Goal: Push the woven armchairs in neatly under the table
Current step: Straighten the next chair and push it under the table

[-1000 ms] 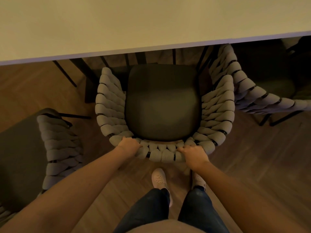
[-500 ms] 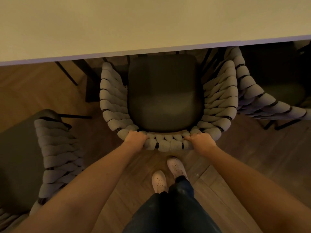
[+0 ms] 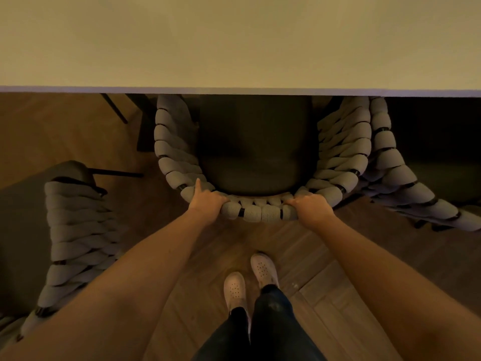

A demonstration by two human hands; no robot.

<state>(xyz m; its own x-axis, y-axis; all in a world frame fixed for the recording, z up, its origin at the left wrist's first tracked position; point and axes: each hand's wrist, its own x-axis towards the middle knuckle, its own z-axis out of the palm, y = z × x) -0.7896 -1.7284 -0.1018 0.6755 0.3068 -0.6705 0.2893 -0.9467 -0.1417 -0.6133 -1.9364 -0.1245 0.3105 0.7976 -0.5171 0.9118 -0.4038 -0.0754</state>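
Head view: my left hand (image 3: 207, 201) and right hand (image 3: 311, 208) both curl over the back rail of the middle woven armchair (image 3: 256, 212), left forefinger lifted. Since 1 second ago its dark seat cushion (image 3: 256, 144) has slid further under the desk (image 3: 234, 43). I judge it nearly home. 2 more armchairs wait: left armchair (image 3: 73, 230) out, right armchair (image 3: 390, 162) angled.

three woven armchairs: one at 12 o'clock (image 3: 256, 162), one at 9 (image 3: 70, 230), one at 3 (image 3: 406, 178); one tabletop (image 3: 234, 40); two hands, left hand (image 3: 207, 201) and right hand (image 3: 311, 207); two shoes, one (image 3: 235, 289) beside the other (image 3: 264, 269).
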